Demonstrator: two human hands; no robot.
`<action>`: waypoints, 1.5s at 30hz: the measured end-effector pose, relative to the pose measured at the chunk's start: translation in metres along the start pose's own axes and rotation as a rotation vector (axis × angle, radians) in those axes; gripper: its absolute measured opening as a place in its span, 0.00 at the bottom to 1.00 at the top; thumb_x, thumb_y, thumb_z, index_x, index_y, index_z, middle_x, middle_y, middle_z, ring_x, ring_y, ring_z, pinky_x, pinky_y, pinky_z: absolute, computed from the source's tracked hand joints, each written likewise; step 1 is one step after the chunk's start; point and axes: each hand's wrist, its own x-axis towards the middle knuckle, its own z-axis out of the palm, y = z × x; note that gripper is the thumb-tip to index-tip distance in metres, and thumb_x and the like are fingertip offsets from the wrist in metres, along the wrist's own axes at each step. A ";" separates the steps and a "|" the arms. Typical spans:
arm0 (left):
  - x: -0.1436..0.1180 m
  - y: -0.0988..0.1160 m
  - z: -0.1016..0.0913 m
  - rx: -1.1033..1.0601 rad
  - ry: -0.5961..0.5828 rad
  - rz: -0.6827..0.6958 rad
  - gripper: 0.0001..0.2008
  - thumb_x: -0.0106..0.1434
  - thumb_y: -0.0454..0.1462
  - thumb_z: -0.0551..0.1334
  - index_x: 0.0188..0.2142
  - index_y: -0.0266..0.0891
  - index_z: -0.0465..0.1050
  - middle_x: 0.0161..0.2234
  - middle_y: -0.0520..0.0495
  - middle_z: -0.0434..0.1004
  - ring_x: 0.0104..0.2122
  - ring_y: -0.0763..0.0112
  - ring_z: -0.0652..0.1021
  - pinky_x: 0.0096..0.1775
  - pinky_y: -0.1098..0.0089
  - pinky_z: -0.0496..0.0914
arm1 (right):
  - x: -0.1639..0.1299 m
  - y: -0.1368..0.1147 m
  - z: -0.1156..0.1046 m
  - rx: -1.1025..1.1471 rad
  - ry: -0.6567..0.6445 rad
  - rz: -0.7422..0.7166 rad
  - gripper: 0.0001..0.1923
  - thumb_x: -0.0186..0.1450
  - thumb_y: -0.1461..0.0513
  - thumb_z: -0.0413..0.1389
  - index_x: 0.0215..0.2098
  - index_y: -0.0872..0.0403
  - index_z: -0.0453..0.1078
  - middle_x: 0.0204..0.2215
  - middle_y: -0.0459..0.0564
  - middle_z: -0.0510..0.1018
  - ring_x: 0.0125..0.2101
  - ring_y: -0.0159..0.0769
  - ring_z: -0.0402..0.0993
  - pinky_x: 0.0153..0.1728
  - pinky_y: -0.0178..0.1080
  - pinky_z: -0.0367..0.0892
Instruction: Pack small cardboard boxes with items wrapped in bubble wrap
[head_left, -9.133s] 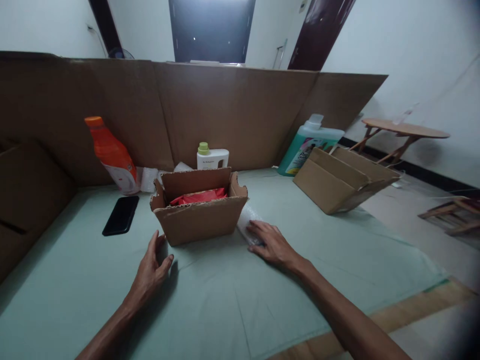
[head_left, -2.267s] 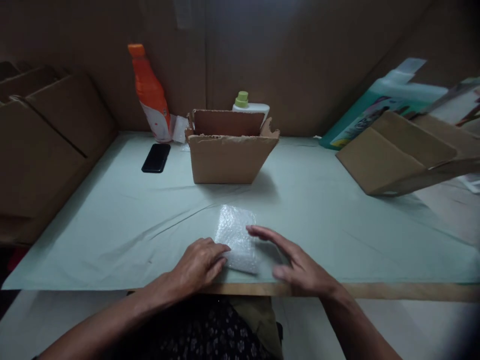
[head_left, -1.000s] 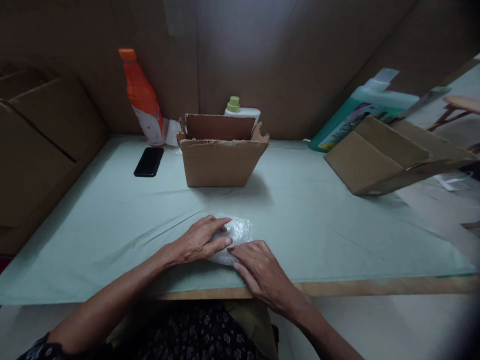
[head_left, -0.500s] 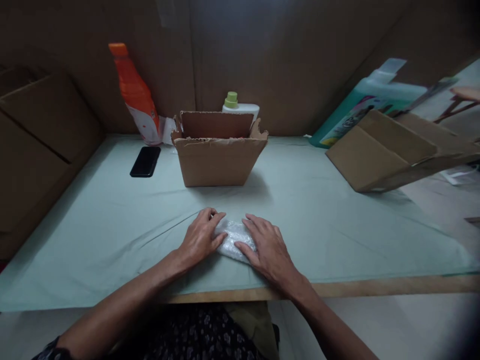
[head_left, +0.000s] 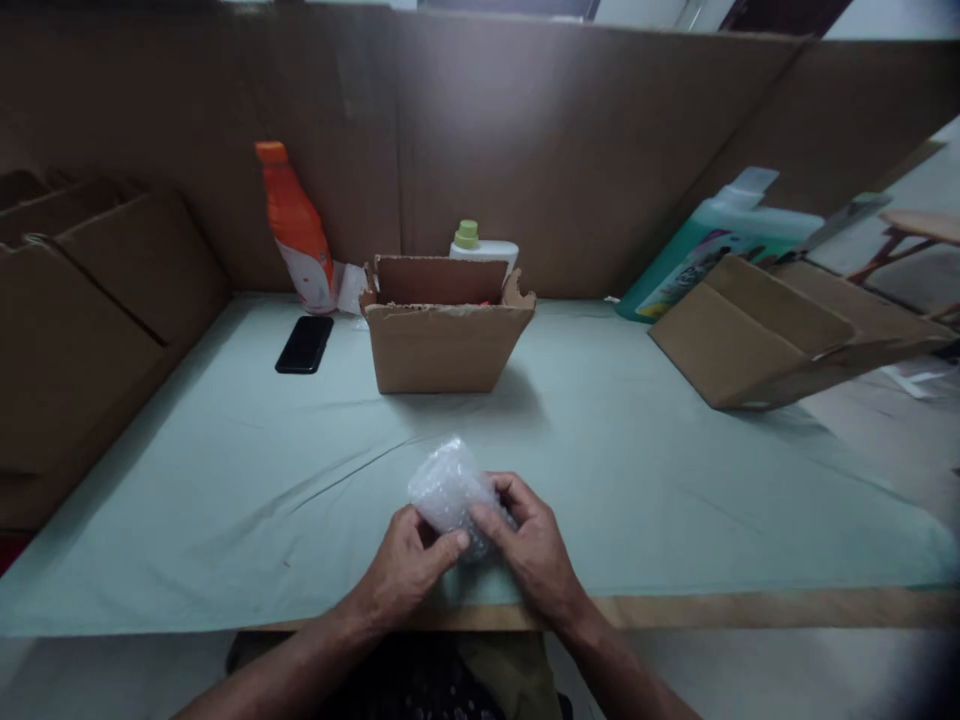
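In the head view, the left hand point(head_left: 409, 565) and the right hand point(head_left: 536, 550) both grip a small, folded packet of clear bubble wrap point(head_left: 448, 488), the left at its lower left edge and the right along its right side, thumbs on the face toward the person and the other fingers partly hidden behind it. The packet is tilted, near the front edge of a table covered with a pale green cloth point(head_left: 637, 480); whether its lower edge touches the cloth cannot be told. Beyond the hands, well apart from them, stands an open brown cardboard box with ragged upper edges point(head_left: 442, 350), a trace of red showing inside. Behind this box is a white plastic bottle with a light green cap point(head_left: 484, 248), its lower part hidden. To the left, a black, flat phone point(head_left: 304, 345) lies on the cloth in front of an orange and white plastic bottle point(head_left: 296, 230), with a crumpled piece of clear wrap point(head_left: 351, 290) just beside the bottle. On the right, a tilted brown cardboard box point(head_left: 720, 330) partly covers a translucent jug of green liquid point(head_left: 697, 255). A tall brown cardboard screen point(head_left: 525, 150) runs along the back.
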 end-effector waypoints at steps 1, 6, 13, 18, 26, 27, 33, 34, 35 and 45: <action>0.000 0.000 0.000 0.010 0.048 -0.025 0.15 0.56 0.44 0.63 0.36 0.34 0.74 0.31 0.47 0.77 0.33 0.66 0.75 0.37 0.68 0.70 | -0.002 -0.001 -0.002 -0.052 -0.015 -0.048 0.13 0.63 0.53 0.59 0.41 0.52 0.70 0.44 0.53 0.79 0.46 0.44 0.76 0.48 0.44 0.71; -0.002 0.020 -0.016 0.249 -0.062 0.098 0.04 0.54 0.35 0.57 0.29 0.37 0.69 0.27 0.54 0.69 0.28 0.74 0.67 0.30 0.74 0.62 | 0.003 -0.015 -0.030 -0.129 -0.222 -0.132 0.37 0.60 0.52 0.64 0.65 0.49 0.61 0.58 0.59 0.72 0.53 0.47 0.74 0.51 0.48 0.71; 0.004 0.031 -0.024 0.718 -0.279 0.109 0.07 0.48 0.33 0.59 0.29 0.40 0.73 0.25 0.54 0.73 0.25 0.72 0.68 0.28 0.72 0.57 | 0.011 -0.033 -0.036 -0.367 -0.546 -0.116 0.23 0.57 0.62 0.66 0.52 0.47 0.75 0.46 0.52 0.82 0.45 0.46 0.80 0.45 0.45 0.76; 0.019 0.027 -0.029 0.770 -0.307 0.081 0.11 0.49 0.33 0.59 0.32 0.40 0.77 0.25 0.53 0.77 0.25 0.70 0.71 0.28 0.72 0.61 | 0.013 -0.012 -0.037 -0.487 -0.502 -0.224 0.41 0.56 0.60 0.68 0.66 0.44 0.63 0.59 0.55 0.75 0.54 0.52 0.76 0.51 0.49 0.74; 0.083 0.111 -0.091 0.871 0.240 0.781 0.34 0.61 0.44 0.66 0.64 0.38 0.61 0.63 0.35 0.67 0.63 0.52 0.67 0.63 0.52 0.61 | 0.053 -0.054 -0.066 -0.334 -0.419 -0.159 0.12 0.66 0.56 0.56 0.45 0.45 0.79 0.41 0.51 0.84 0.40 0.46 0.82 0.39 0.42 0.78; 0.096 0.122 -0.099 0.934 0.315 0.840 0.33 0.61 0.42 0.65 0.64 0.37 0.61 0.64 0.35 0.66 0.65 0.51 0.64 0.64 0.49 0.59 | 0.057 -0.058 -0.075 -0.348 -0.404 -0.154 0.12 0.66 0.54 0.57 0.45 0.44 0.79 0.41 0.51 0.84 0.40 0.47 0.82 0.40 0.44 0.78; 0.130 0.119 -0.113 1.186 0.339 0.836 0.09 0.59 0.28 0.61 0.38 0.40 0.75 0.55 0.39 0.75 0.66 0.45 0.62 0.63 0.39 0.56 | 0.095 -0.072 -0.132 -0.344 0.016 -0.264 0.12 0.60 0.49 0.65 0.41 0.40 0.80 0.37 0.53 0.84 0.34 0.47 0.81 0.33 0.44 0.78; 0.128 0.112 -0.111 1.175 0.362 0.850 0.09 0.59 0.28 0.61 0.37 0.40 0.75 0.60 0.38 0.70 0.67 0.44 0.59 0.63 0.38 0.56 | 0.106 -0.080 -0.135 -0.343 0.172 -0.305 0.12 0.60 0.48 0.65 0.41 0.40 0.79 0.36 0.53 0.84 0.32 0.45 0.80 0.31 0.43 0.76; 0.125 0.107 -0.110 1.151 0.379 0.866 0.09 0.58 0.27 0.62 0.37 0.40 0.75 0.65 0.38 0.62 0.68 0.43 0.57 0.63 0.39 0.57 | 0.119 -0.091 -0.135 -0.362 0.298 -0.339 0.13 0.61 0.48 0.65 0.42 0.40 0.79 0.36 0.52 0.83 0.31 0.43 0.79 0.30 0.43 0.74; 0.128 0.093 -0.112 1.000 0.395 0.918 0.14 0.54 0.23 0.61 0.37 0.40 0.74 0.74 0.46 0.35 0.69 0.43 0.53 0.63 0.41 0.59 | 0.257 -0.148 -0.010 -0.673 -0.229 -0.376 0.03 0.60 0.63 0.56 0.31 0.55 0.72 0.26 0.46 0.78 0.26 0.33 0.72 0.25 0.33 0.61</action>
